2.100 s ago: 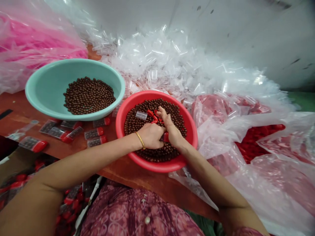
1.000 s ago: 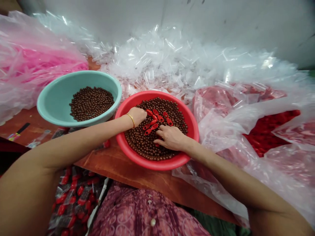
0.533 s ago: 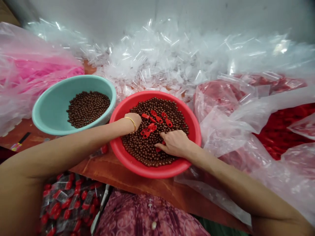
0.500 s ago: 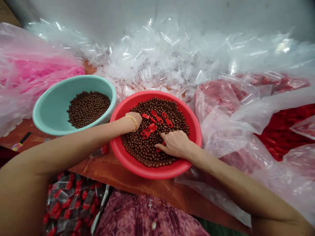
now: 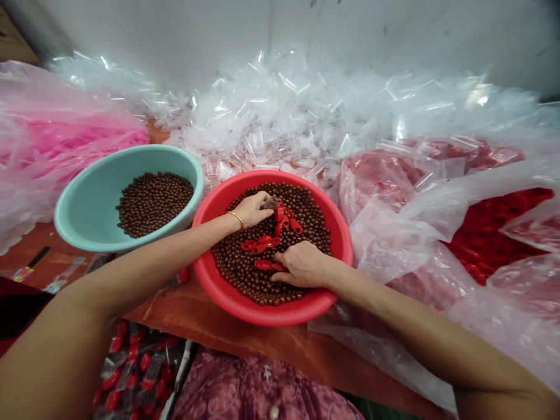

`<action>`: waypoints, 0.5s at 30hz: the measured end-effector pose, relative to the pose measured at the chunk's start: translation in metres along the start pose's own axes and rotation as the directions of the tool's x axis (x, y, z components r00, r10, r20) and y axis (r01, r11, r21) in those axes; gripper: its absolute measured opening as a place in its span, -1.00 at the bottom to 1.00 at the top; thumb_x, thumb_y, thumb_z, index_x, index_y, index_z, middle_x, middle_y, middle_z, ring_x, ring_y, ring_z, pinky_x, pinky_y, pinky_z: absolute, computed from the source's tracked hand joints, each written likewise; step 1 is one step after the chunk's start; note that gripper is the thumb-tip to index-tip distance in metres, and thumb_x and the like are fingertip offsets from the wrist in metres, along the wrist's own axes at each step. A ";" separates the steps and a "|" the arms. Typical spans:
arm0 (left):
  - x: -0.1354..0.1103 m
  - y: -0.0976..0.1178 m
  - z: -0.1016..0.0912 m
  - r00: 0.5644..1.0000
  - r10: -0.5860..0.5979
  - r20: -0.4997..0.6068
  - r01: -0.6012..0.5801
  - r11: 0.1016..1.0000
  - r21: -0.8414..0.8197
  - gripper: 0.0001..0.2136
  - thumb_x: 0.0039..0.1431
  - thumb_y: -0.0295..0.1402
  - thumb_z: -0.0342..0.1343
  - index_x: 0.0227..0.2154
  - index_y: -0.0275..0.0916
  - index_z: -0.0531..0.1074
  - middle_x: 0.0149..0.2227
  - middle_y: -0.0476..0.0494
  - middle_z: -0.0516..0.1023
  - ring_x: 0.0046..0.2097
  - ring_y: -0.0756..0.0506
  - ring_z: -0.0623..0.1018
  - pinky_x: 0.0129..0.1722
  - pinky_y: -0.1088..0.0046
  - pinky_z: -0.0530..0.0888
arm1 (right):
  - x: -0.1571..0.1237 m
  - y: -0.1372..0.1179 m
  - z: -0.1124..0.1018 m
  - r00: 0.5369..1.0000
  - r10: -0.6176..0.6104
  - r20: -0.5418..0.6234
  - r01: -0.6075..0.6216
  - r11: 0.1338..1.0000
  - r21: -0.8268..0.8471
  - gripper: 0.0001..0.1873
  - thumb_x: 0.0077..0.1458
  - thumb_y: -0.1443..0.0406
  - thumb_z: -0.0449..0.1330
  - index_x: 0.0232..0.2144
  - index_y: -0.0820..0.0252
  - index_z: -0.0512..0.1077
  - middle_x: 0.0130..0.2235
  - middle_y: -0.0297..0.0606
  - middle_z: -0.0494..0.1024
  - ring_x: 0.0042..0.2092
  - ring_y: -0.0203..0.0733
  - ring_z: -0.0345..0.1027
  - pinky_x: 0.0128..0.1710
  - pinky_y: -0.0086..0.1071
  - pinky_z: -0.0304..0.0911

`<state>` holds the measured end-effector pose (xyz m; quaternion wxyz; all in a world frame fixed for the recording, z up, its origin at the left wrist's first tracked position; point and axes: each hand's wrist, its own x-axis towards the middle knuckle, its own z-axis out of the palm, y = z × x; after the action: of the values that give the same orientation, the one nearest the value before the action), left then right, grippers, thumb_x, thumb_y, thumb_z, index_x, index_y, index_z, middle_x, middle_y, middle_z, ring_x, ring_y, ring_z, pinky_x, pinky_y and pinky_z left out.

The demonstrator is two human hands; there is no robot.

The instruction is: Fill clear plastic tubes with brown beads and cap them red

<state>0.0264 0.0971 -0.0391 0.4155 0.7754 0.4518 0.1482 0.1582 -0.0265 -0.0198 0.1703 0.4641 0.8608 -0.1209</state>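
A red basin (image 5: 324,303) on the wooden table holds small brown balls (image 5: 238,268) and several loose red caps (image 5: 261,243). My left hand (image 5: 252,210), with a gold bangle at the wrist, is closed on a small clear tube (image 5: 272,202) full of brown balls at the far side of the basin. My right hand (image 5: 301,265) rests palm down on the balls at the near side, its fingers pinching a red cap (image 5: 266,265).
A teal basin (image 5: 83,210) with more brown balls stands to the left. Heaped clear tubes (image 5: 284,122) lie behind. A pink plastic bag (image 5: 56,140) is far left, and bags of red caps (image 5: 481,233) are right. Filled tubes with red caps (image 5: 131,373) lie below the table edge.
My left hand has lifted from scooping among the balls and now holds a filled tube. My right hand has picked up a red cap. The caps have shifted a little.
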 end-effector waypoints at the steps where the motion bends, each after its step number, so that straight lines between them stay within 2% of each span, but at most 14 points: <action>1: -0.004 0.000 -0.002 0.999 0.033 0.009 -0.031 0.986 -0.162 -0.77 0.02 -0.48 0.10 -0.21 -0.36 0.38 -0.25 -0.11 0.53 -0.23 -0.01 0.50 -0.10 0.40 0.43 | 0.000 0.001 0.000 0.999 -0.040 0.009 0.040 0.999 0.003 -0.52 0.16 0.01 0.01 -0.18 0.28 0.47 -0.32 -0.04 0.59 -0.24 0.01 0.49 -0.28 -0.29 0.29; 3: -0.013 0.002 -0.006 0.996 0.085 0.032 -0.062 0.898 -0.435 -0.75 -0.01 -0.50 0.13 -0.21 -0.35 0.38 -0.24 -0.09 0.53 -0.23 0.03 0.50 -0.09 0.41 0.41 | 0.000 0.002 0.000 0.998 -0.062 0.002 0.062 0.998 0.010 -0.57 0.17 0.06 0.01 -0.18 0.27 0.47 -0.25 -0.05 0.58 -0.22 -0.02 0.48 -0.26 -0.31 0.28; 5: -0.025 0.005 -0.009 0.994 0.090 0.068 -0.031 0.800 -0.599 -0.71 -0.03 -0.47 0.17 -0.18 -0.33 0.37 -0.23 -0.09 0.52 -0.26 0.04 0.50 -0.13 0.43 0.42 | 0.000 0.002 -0.001 0.999 -0.012 -0.039 0.013 0.999 0.031 -0.60 0.19 0.10 -0.01 -0.21 0.27 0.47 -0.18 -0.05 0.55 -0.20 -0.05 0.47 -0.26 -0.33 0.28; 8: -0.043 0.009 -0.013 0.989 0.083 0.125 0.034 0.691 -0.722 -0.68 -0.04 -0.39 0.22 -0.18 -0.31 0.37 -0.22 -0.11 0.51 -0.29 0.04 0.51 -0.21 0.45 0.43 | -0.005 0.005 -0.002 0.987 0.100 -0.125 -0.083 0.987 0.134 -0.65 0.22 0.19 -0.05 -0.20 0.27 0.45 -0.17 -0.07 0.55 -0.19 -0.09 0.46 -0.25 -0.35 0.27; 10: -0.052 0.010 -0.014 0.985 0.114 0.128 0.023 0.653 -0.757 -0.67 -0.06 -0.35 0.25 -0.21 -0.31 0.37 -0.23 -0.10 0.50 -0.29 0.04 0.51 -0.21 0.46 0.43 | -0.009 0.009 0.000 0.959 0.185 -0.214 -0.125 0.955 0.268 -0.66 0.23 0.21 -0.07 -0.18 0.26 0.43 -0.21 -0.11 0.57 -0.21 -0.12 0.46 -0.22 -0.34 0.28; 12: -0.058 0.011 -0.013 0.981 0.162 0.105 -0.026 0.648 -0.761 -0.67 -0.07 -0.32 0.27 -0.23 -0.32 0.37 -0.26 -0.09 0.49 -0.29 0.04 0.50 -0.22 0.47 0.42 | -0.015 0.014 0.003 0.886 0.294 -0.359 -0.127 0.898 0.422 -0.66 0.22 0.20 -0.07 -0.14 0.24 0.40 -0.19 -0.13 0.57 -0.18 -0.14 0.45 -0.18 -0.34 0.28; 15: -0.063 0.012 -0.009 0.969 0.240 0.061 -0.128 0.696 -0.707 -0.70 -0.05 -0.31 0.25 -0.27 -0.34 0.38 -0.30 -0.06 0.46 -0.29 0.04 0.45 -0.19 0.47 0.40 | -0.021 0.019 0.005 0.713 0.469 -0.522 -0.140 0.824 0.550 -0.66 0.17 0.20 -0.03 -0.08 0.26 0.35 -0.18 -0.12 0.56 -0.22 -0.15 0.45 -0.23 -0.33 0.30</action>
<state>-0.0069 0.0473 -0.0153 0.6924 0.6113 0.2502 0.2902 0.1860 -0.0342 -0.0165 -0.2315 0.6435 0.7177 -0.1311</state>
